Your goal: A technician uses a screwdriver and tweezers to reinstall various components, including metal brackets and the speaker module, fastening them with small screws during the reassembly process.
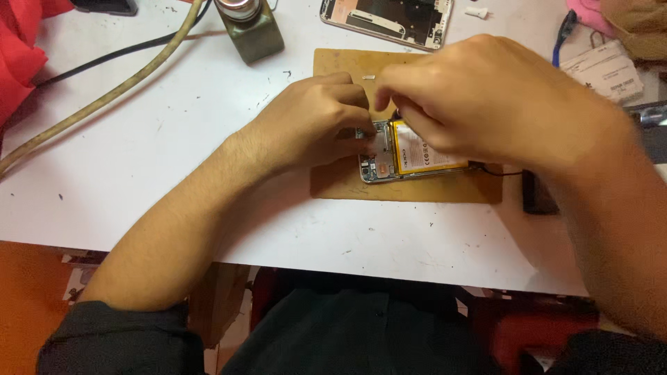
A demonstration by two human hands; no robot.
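Far left: red cloth [24, 48] at bench edge, beige hose [104, 90] and black cable [90, 66] running diagonally across white bench [174, 153]. Further in, small dark-green bottle [250, 28] with metal cap, upright, well apart from the work. Centre: left hand [316, 118] curled over left end of opened phone [379, 163], fingertips pinched on something small at the board area, exact part hidden. Phone lying flat on brown work mat [410, 187], back off, yellow battery [420, 149] exposed. Just right: right hand [486, 97] closed down over battery's top, fingers bunched, blurred; cannot tell whether gripping a tool or bare battery edge. Both hands close together, nearly touching above phone. Tiny loose part [369, 76] on mat above left hand. Top: second phone frame [389, 17], white nub [476, 12]. Right: blue-handled tool [564, 35], label card [604, 69], dark block [538, 191] with thin black wire [504, 172] toward phone. Risks, judged: battery bent or punctured if pried hard by right hand; thin flex near board torn by left pinch; loose part knocked off mat by wrist sweep; wire snagged by right forearm, dragging phone.
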